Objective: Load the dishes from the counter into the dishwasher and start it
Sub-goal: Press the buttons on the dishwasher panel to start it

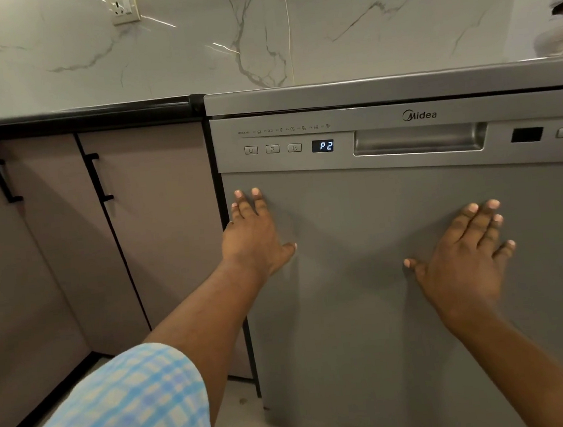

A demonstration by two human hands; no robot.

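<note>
Under my left hand [255, 236] and right hand [463, 257] the dishwasher door [370, 325] is plain matte grey, no pattern. Just above my left hand the display [322, 146] is black with pale blue characters. The small window [527, 135] above my right hand is solid black. Out past my left hand the cabinet doors [158, 232] are dusty mauve with black handles [98, 177], under a black counter edge [75, 118]. My left sleeve [127, 410] is checked light blue and white. Higher up, the wall [189, 60] is white marble with grey veins.
</note>
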